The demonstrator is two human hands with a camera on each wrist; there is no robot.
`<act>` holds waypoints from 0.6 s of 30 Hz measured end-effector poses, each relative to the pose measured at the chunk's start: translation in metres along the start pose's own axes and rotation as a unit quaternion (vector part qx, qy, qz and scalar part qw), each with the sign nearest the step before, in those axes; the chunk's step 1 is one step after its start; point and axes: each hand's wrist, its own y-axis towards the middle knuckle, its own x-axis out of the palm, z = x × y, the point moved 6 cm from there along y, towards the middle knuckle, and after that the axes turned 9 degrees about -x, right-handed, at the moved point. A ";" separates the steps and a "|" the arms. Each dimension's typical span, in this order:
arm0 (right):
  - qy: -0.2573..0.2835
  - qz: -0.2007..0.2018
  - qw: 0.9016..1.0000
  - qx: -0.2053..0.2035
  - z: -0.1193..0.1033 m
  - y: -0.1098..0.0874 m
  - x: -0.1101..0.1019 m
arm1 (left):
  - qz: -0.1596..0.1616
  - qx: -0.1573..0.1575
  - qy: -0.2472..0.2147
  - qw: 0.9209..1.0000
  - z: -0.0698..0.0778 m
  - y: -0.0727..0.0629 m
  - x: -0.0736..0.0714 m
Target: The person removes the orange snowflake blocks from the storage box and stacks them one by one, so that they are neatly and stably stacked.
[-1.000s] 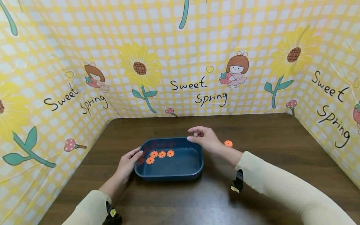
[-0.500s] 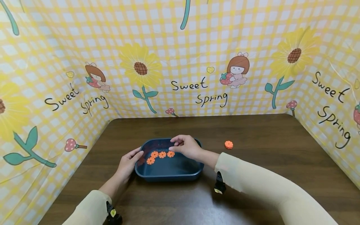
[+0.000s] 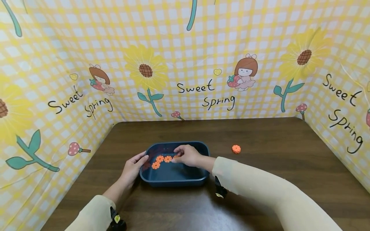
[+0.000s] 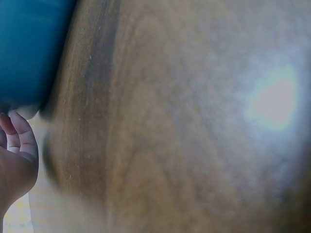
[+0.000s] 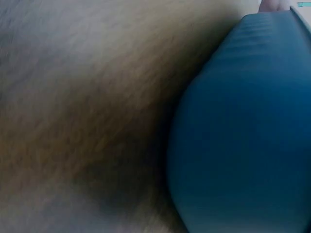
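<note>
A dark blue rectangular tray [image 3: 173,183] stands on the brown table. My left hand [image 3: 133,167] holds its left end, thumb over the rim and the other fingers along the outside. In the left wrist view, that hand [image 4: 19,167] is partly seen below the tray wall [image 4: 29,48]. Inside the tray, my right hand [image 3: 189,156] has its thumb and fingertips around the rightmost orange notched disc [image 3: 175,157], which is mostly covered. Several like discs [image 3: 167,159] lie flat to its left. The right wrist view is filled by the tray's outer wall [image 5: 243,121], fingers hidden.
A thicker-looking orange disc piece [image 3: 236,149], perhaps stacked, sits on the table [image 3: 266,166] to the right of the tray. Yellow checked cloth [image 3: 190,48] with printed flowers walls the table at the back and both sides.
My right hand has moved left from over the tray's right rim and down to the rightmost disc, uncovering more of the orange piece on the table. The left hand stays on the tray.
</note>
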 end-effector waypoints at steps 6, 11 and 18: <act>-0.028 -0.021 0.999 0.024 0.009 0.004 0.003 | 0.000 0.002 0.005 1.000 0.000 -0.002 -0.001; -0.042 -0.036 0.998 0.040 0.011 0.005 0.005 | -0.003 -0.001 0.007 1.000 0.000 -0.002 -0.001; -0.036 -0.053 0.997 0.053 0.011 0.004 0.004 | -0.003 -0.005 0.017 1.000 0.001 -0.002 -0.001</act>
